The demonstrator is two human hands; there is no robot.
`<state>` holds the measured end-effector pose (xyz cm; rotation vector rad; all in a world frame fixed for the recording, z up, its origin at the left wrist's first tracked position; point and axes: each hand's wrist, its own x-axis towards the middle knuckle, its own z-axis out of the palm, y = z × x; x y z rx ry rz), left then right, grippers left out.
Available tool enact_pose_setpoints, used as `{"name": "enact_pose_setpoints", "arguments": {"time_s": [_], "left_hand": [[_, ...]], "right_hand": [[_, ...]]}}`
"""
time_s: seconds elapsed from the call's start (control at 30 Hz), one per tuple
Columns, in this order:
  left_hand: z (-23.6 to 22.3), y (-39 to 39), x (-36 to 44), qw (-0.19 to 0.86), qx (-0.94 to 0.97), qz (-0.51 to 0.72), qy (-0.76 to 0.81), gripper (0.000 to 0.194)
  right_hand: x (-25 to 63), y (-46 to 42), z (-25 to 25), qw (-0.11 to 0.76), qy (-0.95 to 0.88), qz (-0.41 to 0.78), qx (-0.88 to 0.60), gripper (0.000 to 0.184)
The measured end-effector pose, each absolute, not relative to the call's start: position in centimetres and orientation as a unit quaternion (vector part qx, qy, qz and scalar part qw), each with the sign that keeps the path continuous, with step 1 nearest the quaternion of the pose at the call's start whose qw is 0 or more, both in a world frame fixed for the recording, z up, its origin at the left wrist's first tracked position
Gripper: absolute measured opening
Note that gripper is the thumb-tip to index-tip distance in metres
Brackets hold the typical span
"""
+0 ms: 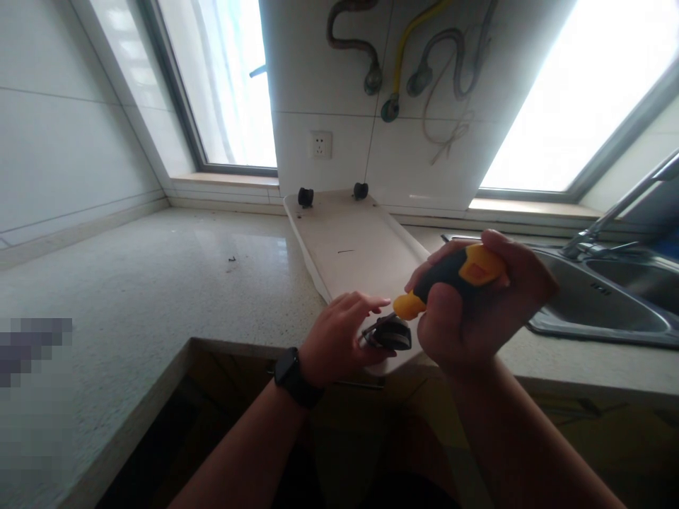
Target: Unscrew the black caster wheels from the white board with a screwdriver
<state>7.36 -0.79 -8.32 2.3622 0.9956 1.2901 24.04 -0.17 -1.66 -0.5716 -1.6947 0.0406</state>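
My right hand is wrapped round the thick black-and-yellow handle of a screwdriver. Its shaft slants down and left to a black caster wheel at the near end of a pale board. Thumb and fingers of my left hand, with a black watch on the wrist, close round that caster from the left. The screwdriver's tip is hidden by the caster and fingers. Two more black casters stand up at the board's far end. A thin dark mark or sliver lies on the board.
The board rests on a speckled stone counter, its near end by the counter's front edge, beside a cut-out. To the right is a steel sink with a faucet. A small dark bit lies left of the board.
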Motion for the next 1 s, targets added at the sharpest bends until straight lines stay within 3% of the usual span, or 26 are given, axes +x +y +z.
{"name": "enact_pose_setpoints", "arguments": {"time_s": [0.1,0.27,0.53,0.7,0.83,1.0], "left_hand": [[-8.3,-0.8,7.3,0.149,0.815,0.448,0.336,0.054],[-8.2,-0.8,6.3,0.24,0.789,0.482,0.295,0.064],[-6.7,-0.3,6.8,0.424,0.698,0.531,0.228,0.016],[-6.9,0.1,8.2,0.424,0.647,0.585,0.244,0.024],[-7.5,0.1,8.6,0.471,0.606,0.587,0.259,0.02],[-7.8,-0.1,8.8,0.508,0.572,0.584,0.271,0.019]], "right_hand": [[24.1,-0.7,-0.9,0.621,-0.755,0.089,-0.188,0.044],[24.3,-0.7,0.3,0.56,-0.795,0.164,-0.163,0.046],[24.4,-0.6,0.1,0.571,-0.784,0.173,-0.17,0.05],[24.2,-1.2,-0.2,0.599,-0.758,0.163,-0.203,0.051],[24.6,-1.6,0.3,0.597,-0.758,0.166,-0.204,0.052],[25.6,-2.4,2.7,0.588,-0.753,0.15,-0.254,0.025]]}}
